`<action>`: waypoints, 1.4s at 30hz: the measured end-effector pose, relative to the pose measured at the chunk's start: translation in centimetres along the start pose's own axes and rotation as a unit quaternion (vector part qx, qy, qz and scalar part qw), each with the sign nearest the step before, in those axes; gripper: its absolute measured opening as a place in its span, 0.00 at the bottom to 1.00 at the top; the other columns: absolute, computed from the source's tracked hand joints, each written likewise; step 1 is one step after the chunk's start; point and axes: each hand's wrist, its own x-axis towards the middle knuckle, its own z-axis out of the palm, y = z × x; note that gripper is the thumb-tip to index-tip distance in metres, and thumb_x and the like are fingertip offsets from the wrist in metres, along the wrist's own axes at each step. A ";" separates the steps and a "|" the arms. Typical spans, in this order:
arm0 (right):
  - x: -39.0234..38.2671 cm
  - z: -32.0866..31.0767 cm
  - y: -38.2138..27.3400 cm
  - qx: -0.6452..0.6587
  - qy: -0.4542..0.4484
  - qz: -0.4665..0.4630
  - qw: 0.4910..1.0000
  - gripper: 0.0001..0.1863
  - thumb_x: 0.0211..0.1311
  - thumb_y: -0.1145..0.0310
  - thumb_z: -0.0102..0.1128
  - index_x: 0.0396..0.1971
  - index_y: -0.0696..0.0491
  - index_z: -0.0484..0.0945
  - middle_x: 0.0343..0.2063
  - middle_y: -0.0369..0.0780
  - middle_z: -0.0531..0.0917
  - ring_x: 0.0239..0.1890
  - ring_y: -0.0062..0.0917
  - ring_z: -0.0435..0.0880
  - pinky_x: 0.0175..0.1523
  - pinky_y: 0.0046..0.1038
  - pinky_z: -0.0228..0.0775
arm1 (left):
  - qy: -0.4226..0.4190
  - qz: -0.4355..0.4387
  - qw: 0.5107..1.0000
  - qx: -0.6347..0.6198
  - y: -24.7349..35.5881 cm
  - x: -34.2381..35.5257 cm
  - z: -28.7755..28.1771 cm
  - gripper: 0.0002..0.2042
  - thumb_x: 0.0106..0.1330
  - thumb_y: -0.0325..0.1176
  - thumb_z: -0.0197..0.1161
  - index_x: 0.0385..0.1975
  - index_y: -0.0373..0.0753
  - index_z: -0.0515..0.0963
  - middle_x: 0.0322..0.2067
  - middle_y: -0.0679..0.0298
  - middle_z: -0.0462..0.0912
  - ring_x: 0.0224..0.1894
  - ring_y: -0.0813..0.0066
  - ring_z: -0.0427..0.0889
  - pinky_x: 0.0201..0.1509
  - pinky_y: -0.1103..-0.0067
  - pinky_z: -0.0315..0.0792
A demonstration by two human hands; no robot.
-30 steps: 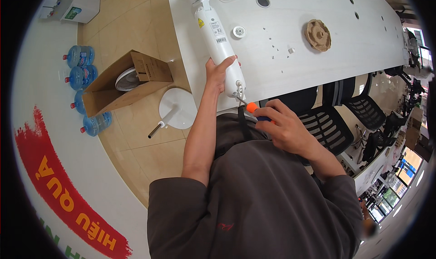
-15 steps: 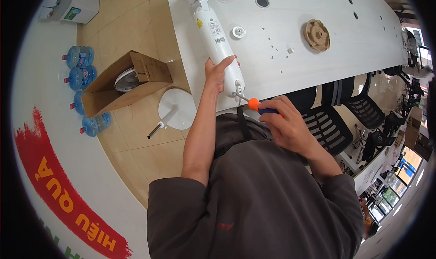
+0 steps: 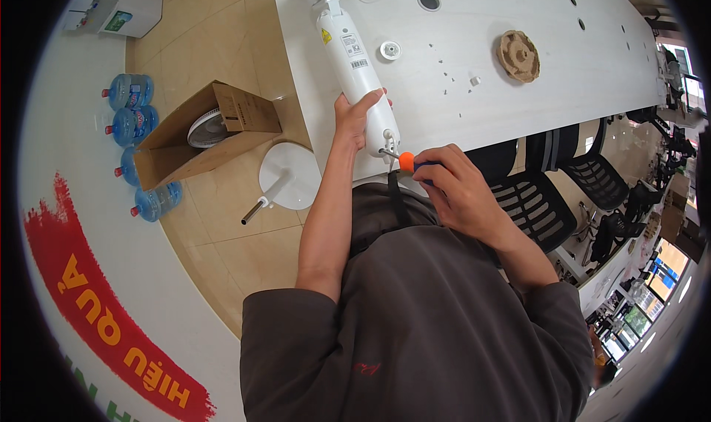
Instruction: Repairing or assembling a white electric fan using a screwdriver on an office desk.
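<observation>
A long white fan body [image 3: 346,50] lies along the near-left end of the white table, its vented head at the far end. My left hand [image 3: 355,120] is wrapped round its lower part and holds it. My right hand [image 3: 458,185] grips a screwdriver [image 3: 406,161] with an orange and dark blue handle. The screwdriver's shaft points left into the near end of the fan body, at an opening there. Whether its tip sits in a screw is too small to tell. A dark strap hangs just below that end, against my clothing.
On the white table [image 3: 474,22] are a round white knob-like part [image 3: 390,50], several small bits, a small white piece [image 3: 475,81] and a moulded cardboard piece [image 3: 518,56]. Left on the floor stand an open carton [image 3: 252,117], a white round base [image 3: 300,178] and water bottles [image 3: 133,89]. Black chairs [image 3: 537,207] line the right.
My right hand has shifted slightly left and up, its fingers further forward on the screwdriver handle. The screwdriver has moved closer to the fan body. My left hand stays in place.
</observation>
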 end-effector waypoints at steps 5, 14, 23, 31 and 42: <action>0.3 -0.2 0.1 0.021 -0.010 0.014 1.000 0.17 0.49 0.87 0.64 0.40 0.57 0.77 0.43 0.42 0.78 0.43 0.39 0.79 0.45 0.36 0.75 | 0.009 0.002 1.000 0.004 0.0 -0.1 0.0 0.20 0.61 0.28 0.68 0.49 0.25 0.72 0.40 0.50 0.84 0.35 0.61 0.87 0.38 0.66 0.86; 0.7 -0.5 0.6 0.048 -0.013 0.028 0.998 0.18 0.50 0.86 0.64 0.42 0.56 0.76 0.42 0.43 0.77 0.43 0.39 0.80 0.46 0.36 0.76 | -0.010 -0.007 1.000 0.005 0.3 0.2 -0.3 0.19 0.61 0.30 0.68 0.48 0.24 0.73 0.38 0.50 0.84 0.35 0.61 0.87 0.39 0.65 0.86; 1.8 -0.9 1.0 0.042 -0.039 0.016 0.998 0.15 0.51 0.85 0.64 0.39 0.56 0.75 0.40 0.43 0.76 0.40 0.38 0.81 0.44 0.36 0.75 | -0.014 -0.001 1.000 -0.002 0.3 0.3 -0.2 0.20 0.62 0.30 0.68 0.49 0.25 0.72 0.38 0.50 0.84 0.35 0.60 0.87 0.39 0.64 0.86; 2.8 -1.4 1.0 -0.002 -0.067 -0.002 0.998 0.14 0.54 0.81 0.67 0.40 0.57 0.75 0.38 0.43 0.76 0.38 0.40 0.81 0.41 0.37 0.75 | -0.018 0.002 1.000 -0.010 0.3 0.4 -0.3 0.20 0.62 0.30 0.68 0.50 0.25 0.72 0.39 0.50 0.83 0.36 0.60 0.87 0.39 0.64 0.86; 5.1 -0.7 0.8 -0.186 -0.160 0.048 0.968 0.18 0.58 0.68 0.71 0.42 0.58 0.72 0.38 0.46 0.78 0.34 0.39 0.83 0.37 0.36 0.76 | 0.004 0.012 1.000 -0.020 0.3 0.1 -0.1 0.17 0.59 0.27 0.69 0.46 0.27 0.74 0.35 0.52 0.83 0.33 0.60 0.87 0.35 0.66 0.84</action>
